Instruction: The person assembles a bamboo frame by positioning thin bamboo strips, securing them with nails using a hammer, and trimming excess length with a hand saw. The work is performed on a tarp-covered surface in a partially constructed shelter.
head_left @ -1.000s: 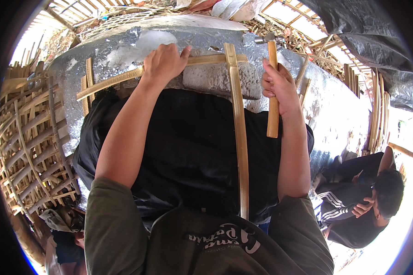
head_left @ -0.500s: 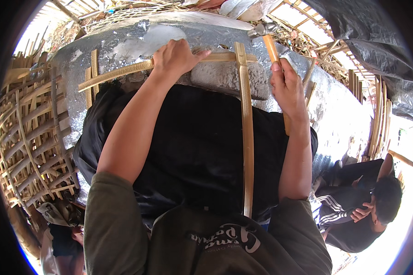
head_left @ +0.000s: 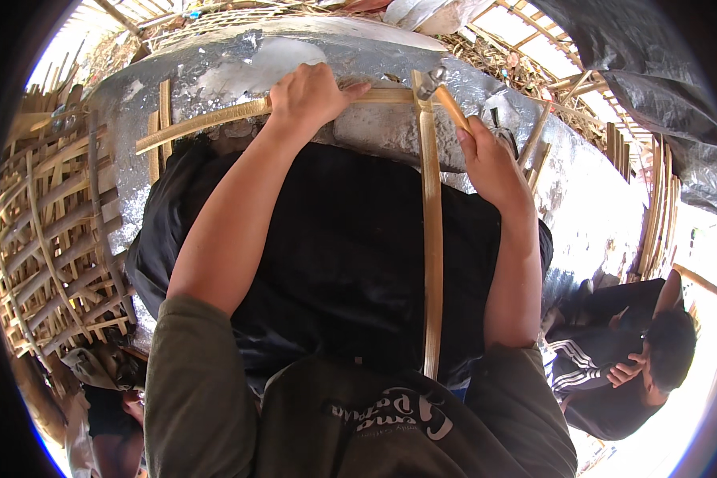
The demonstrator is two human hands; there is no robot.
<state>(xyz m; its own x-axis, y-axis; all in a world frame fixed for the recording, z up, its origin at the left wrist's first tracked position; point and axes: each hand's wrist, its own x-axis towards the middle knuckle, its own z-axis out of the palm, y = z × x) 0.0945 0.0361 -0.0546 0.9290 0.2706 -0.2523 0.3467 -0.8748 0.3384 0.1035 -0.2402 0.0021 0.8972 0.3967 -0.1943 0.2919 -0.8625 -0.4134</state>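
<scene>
My left hand (head_left: pixel 307 99) is closed around a curved bamboo strip (head_left: pixel 203 121) that lies crosswise, its thumb stretched along the strip to the right. A second bamboo strip (head_left: pixel 432 255) runs lengthwise toward my body and meets the crosswise one near its right end. In my right hand (head_left: pixel 492 163) is a hammer (head_left: pixel 454 110), held by its wooden handle. The metal head is at the joint of the two strips; whether it touches is unclear. Beneath the joint sits a grey stone block (head_left: pixel 378 131), and black cloth (head_left: pixel 334 239) covers my lap.
Woven bamboo lattice (head_left: pixel 60 239) stands at the left. Short bamboo pieces (head_left: pixel 165 119) lie past the left end of the crosswise strip. A person (head_left: pixel 629 358) sits at the right, and another is partly visible at lower left. Dark plastic sheeting (head_left: pixel 653 88) hangs at upper right.
The hammer has swung down and left, from raised right of the joint to the joint itself. My left hand stays on the crosswise strip with barely any shift.
</scene>
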